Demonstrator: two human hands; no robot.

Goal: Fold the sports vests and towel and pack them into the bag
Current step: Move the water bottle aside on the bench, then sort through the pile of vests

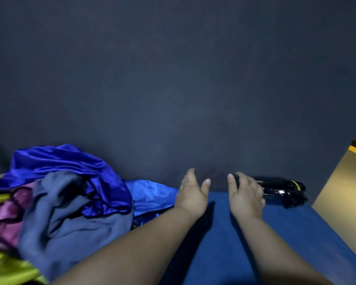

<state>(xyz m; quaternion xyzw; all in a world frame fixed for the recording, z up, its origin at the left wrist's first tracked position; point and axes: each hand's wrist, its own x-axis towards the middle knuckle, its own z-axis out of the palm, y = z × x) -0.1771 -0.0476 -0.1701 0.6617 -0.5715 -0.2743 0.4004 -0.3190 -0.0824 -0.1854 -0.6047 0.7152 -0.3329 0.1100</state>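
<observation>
Left hand (191, 192) hangs released, fingers spread, just left of the glossy black plastic bottle (280, 191); right hand (245, 192) lies over its end, grip impossible to tell.

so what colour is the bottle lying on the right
The bottle is black with yellow markings, shown best in the head view.

Your left hand (191, 194) and right hand (245, 194) are both bare, and so are your left forearm (142, 243) and right forearm (275, 249), right down to the bottom edge of the head view where they run out of frame. Nails look short and rounded: the left thumbnail (208, 180) and right thumbnail (230, 176) catch the light, the rest are too blurred to read. Forearms are broad and taper to the wrists; dim lighting hides any finer detail.
</observation>
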